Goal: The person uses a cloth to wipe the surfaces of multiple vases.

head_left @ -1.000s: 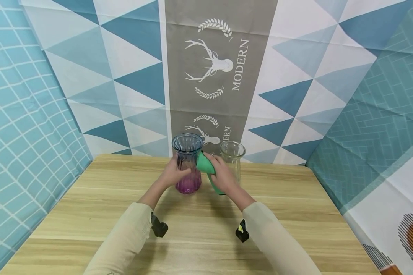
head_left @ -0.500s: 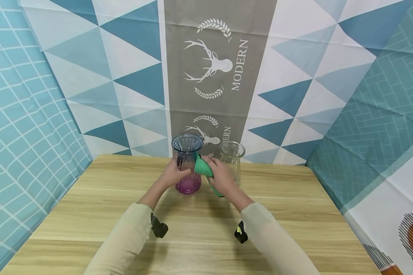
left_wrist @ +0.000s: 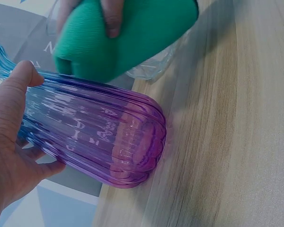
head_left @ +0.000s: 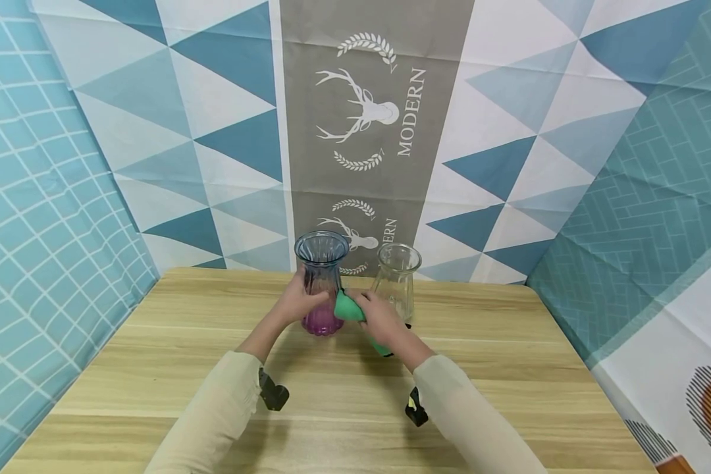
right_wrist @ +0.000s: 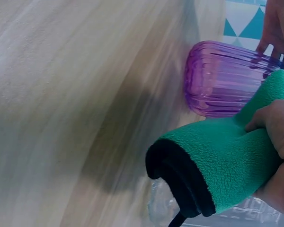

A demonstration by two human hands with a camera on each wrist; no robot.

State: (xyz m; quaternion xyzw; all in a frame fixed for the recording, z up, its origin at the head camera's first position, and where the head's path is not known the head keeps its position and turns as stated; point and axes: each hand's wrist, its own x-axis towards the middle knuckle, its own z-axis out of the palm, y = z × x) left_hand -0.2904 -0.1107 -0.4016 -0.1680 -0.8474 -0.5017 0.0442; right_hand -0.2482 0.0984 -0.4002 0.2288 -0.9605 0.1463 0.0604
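A ribbed glass vase, blue at the flared rim and purple at the base, stands upright near the back of the table. My left hand grips its left side, thumb in front, as the left wrist view also shows. My right hand holds a folded green cloth with a dark edge. The cloth's front end lies against the right side of the purple vase, low on its body. Behind the right hand stands a clear glass vase, its lower part partly hidden by that hand and the cloth.
The wood-grain table ends just behind the vases, at a patterned backdrop. Blue tiled fabric bounds the left side and teal fabric the right. Black wrist devices hang below both sleeves.
My right hand has moved the green cloth down along the right side of the purple vase, from near its neck to its lower body. The left hand and both vases stay in place.
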